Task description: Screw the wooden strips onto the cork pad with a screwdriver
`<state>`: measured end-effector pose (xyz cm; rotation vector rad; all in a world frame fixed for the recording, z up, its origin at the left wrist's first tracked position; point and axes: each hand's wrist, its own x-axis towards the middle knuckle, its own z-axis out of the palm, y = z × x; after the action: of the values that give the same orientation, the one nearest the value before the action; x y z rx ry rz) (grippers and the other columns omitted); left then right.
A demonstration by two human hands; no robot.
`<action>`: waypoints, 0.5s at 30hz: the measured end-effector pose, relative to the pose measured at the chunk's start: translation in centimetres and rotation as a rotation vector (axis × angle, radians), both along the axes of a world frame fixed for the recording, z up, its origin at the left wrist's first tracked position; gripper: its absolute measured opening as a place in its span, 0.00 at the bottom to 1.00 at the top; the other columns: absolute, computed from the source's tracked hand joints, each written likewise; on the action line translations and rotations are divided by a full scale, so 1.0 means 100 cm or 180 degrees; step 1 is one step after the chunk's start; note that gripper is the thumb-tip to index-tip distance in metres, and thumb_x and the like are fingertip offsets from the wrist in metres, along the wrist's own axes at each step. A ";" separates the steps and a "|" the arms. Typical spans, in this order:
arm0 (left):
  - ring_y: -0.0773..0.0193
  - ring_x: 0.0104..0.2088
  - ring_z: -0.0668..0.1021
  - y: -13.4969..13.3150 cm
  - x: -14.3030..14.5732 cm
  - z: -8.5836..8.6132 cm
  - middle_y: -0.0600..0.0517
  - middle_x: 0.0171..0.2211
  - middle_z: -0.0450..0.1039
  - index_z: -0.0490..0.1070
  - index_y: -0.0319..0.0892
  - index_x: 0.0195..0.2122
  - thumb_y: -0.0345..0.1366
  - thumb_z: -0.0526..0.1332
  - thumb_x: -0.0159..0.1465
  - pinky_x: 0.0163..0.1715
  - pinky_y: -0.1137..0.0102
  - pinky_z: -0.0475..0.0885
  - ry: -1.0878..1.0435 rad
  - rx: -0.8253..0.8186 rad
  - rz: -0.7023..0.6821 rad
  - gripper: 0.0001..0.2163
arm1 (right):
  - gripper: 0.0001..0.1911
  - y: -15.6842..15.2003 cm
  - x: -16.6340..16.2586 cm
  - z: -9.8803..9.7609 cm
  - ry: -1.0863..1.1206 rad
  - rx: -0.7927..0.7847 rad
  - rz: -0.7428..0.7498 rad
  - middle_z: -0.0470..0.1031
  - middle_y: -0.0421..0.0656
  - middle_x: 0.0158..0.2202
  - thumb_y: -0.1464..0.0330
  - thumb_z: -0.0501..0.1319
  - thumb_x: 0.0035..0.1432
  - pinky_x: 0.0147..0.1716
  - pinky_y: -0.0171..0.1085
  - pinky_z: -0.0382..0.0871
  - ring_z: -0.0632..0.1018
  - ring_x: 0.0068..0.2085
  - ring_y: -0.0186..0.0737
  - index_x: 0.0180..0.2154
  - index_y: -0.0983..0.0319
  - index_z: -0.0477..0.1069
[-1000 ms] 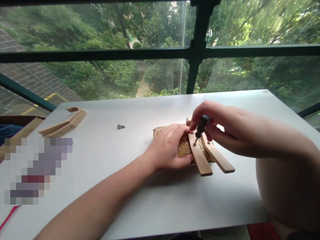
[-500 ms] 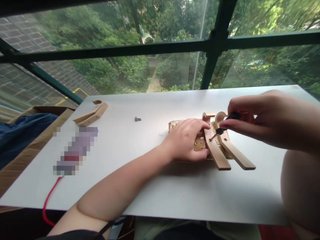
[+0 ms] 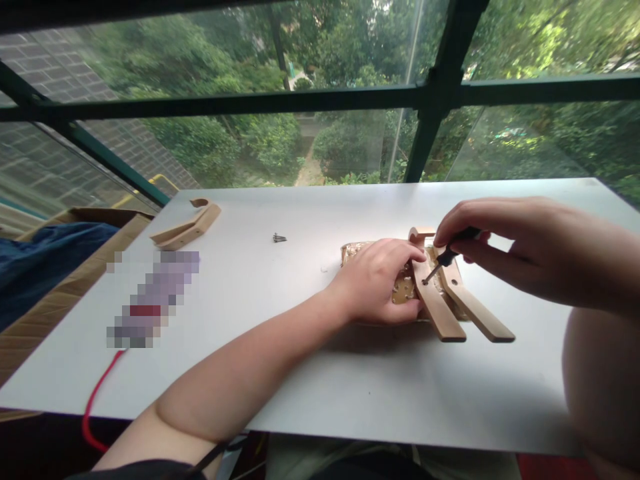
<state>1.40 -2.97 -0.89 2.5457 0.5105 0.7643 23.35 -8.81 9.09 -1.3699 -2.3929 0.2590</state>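
While our right hand [image 3: 520,248] grips a screwdriver [image 3: 445,258], its tip at a hole in the left hook [image 3: 441,317], our left hand [image 3: 375,280] clasps the block [image 3: 404,291] underneath; this hook and the right hook [image 3: 483,315] lie side by side across the block; screws [image 3: 279,238] and another hook [image 3: 195,230] lie farther left on the table [image 3: 400,393].
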 end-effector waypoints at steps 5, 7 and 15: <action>0.52 0.54 0.72 0.001 0.000 0.000 0.46 0.53 0.70 0.64 0.43 0.52 0.41 0.65 0.54 0.58 0.58 0.67 0.0054 -0.0001 0.0007 0.25 | 0.14 -0.006 0.001 0.005 0.0138 -0.0428 0.0260 0.78 0.41 0.39 0.71 0.60 0.57 0.30 0.37 0.70 0.78 0.35 0.40 0.46 0.55 0.71; 0.52 0.53 0.72 0.001 0.001 0.001 0.46 0.53 0.71 0.64 0.42 0.52 0.41 0.65 0.54 0.57 0.58 0.67 0.0072 0.0004 0.0009 0.24 | 0.15 -0.008 0.000 0.007 0.0195 -0.0479 0.0262 0.79 0.41 0.40 0.73 0.59 0.57 0.32 0.37 0.71 0.78 0.36 0.41 0.47 0.55 0.71; 0.52 0.54 0.72 0.000 0.002 0.002 0.45 0.53 0.70 0.64 0.43 0.53 0.41 0.64 0.56 0.57 0.57 0.67 0.0136 -0.0008 0.0024 0.24 | 0.11 -0.007 0.001 0.013 -0.0105 -0.0145 0.0143 0.79 0.40 0.36 0.68 0.59 0.61 0.31 0.36 0.67 0.77 0.32 0.37 0.45 0.56 0.73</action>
<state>1.58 -2.94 -0.65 2.5641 0.5348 0.7128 23.49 -9.49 10.34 -1.3516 -2.4612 0.3071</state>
